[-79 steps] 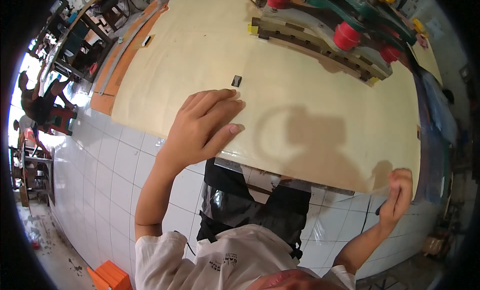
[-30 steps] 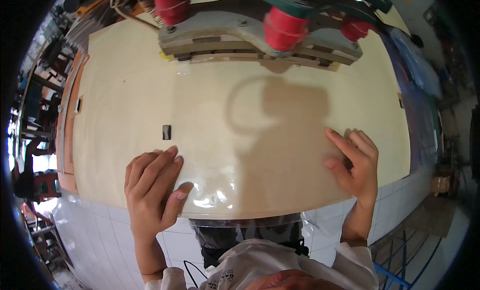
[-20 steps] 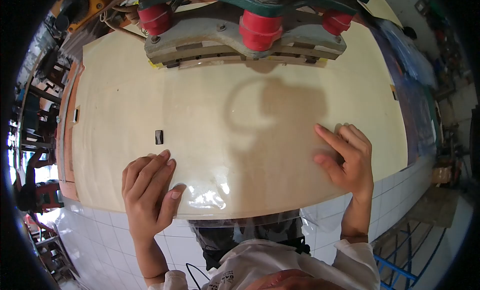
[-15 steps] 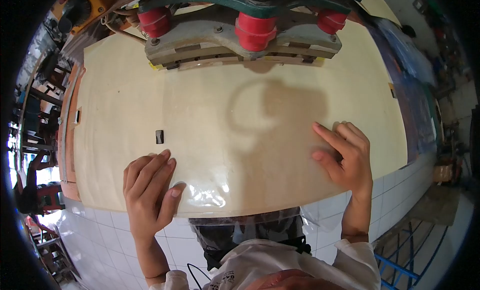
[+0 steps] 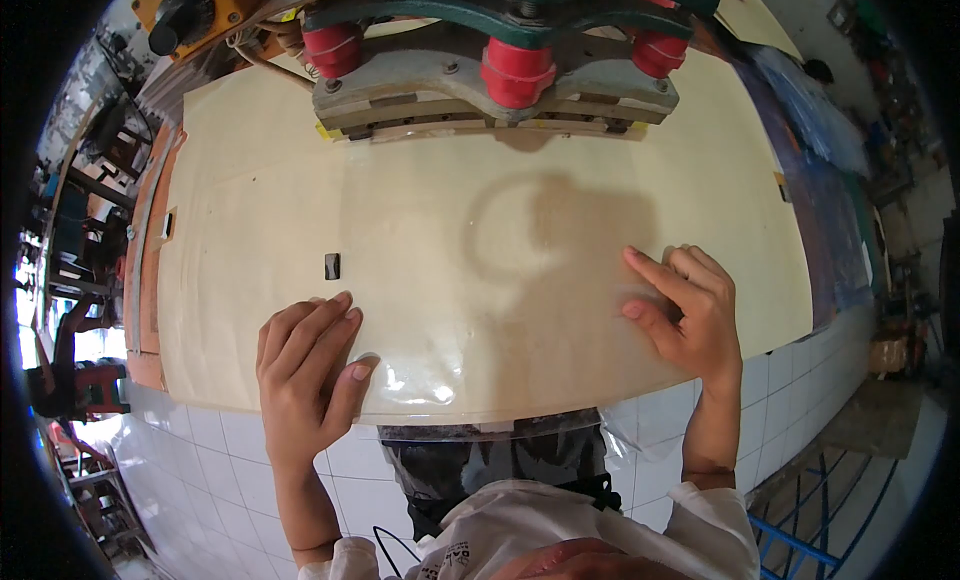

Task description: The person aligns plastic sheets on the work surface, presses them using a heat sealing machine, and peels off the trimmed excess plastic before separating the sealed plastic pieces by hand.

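My left hand [image 5: 312,370] rests at the near left of a pale yellow work surface [image 5: 230,240], fingers stretched out and thumb apart, holding nothing. Just beyond its fingertips lies a small black rectangular piece [image 5: 332,267]. My right hand [image 5: 694,310] is at the near right, its index finger extended and its thumb apart, with nothing in its grasp. Between the hands a clear plastic sheet [image 5: 420,385] covers the front of the surface and catches the light. Its far edges are hard to make out.
A press head [image 5: 495,85] with red insulators [image 5: 517,72] hangs over the back of the surface. At the back left stands a yellow box with a black knob [image 5: 190,18]. Folded bluish plastic [image 5: 815,120] lies along the right side. A blue metal frame [image 5: 800,540] is at lower right.
The view has shifted slightly, so the press and black piece appear a little further right. Both hands keep nearly the same pose on the surface.
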The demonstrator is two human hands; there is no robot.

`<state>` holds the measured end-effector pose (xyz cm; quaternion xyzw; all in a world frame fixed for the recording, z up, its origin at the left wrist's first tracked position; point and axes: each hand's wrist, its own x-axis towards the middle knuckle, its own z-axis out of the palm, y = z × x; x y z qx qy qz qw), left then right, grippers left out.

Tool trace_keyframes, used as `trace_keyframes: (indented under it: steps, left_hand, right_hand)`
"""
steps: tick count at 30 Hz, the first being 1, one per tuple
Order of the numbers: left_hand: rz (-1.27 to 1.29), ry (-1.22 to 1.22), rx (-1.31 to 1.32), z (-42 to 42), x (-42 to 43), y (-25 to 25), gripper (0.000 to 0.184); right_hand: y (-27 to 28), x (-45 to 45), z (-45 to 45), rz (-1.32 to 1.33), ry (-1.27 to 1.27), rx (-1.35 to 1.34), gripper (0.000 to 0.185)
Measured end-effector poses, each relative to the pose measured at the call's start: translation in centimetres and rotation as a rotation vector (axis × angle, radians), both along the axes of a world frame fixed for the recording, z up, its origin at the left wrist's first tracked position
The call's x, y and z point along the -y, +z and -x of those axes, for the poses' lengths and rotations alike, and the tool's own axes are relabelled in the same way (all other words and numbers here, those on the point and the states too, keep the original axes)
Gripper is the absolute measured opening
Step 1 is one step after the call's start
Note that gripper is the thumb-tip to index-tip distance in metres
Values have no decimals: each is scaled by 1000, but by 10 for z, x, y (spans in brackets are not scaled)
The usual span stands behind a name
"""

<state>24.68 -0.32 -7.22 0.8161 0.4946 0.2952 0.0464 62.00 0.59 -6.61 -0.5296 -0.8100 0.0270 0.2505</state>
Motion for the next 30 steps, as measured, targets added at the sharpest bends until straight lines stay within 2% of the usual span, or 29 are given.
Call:
trace_keyframes:
  steps: [21,30]
  left_hand:
    - [-17,-1,2,-1,1,0,33]
    - [19,26,114,4,6,-2,28]
  right_hand:
    - [0,0,0,-26,3,-27,46]
    - [2,1,0,16,-25,-80,42]
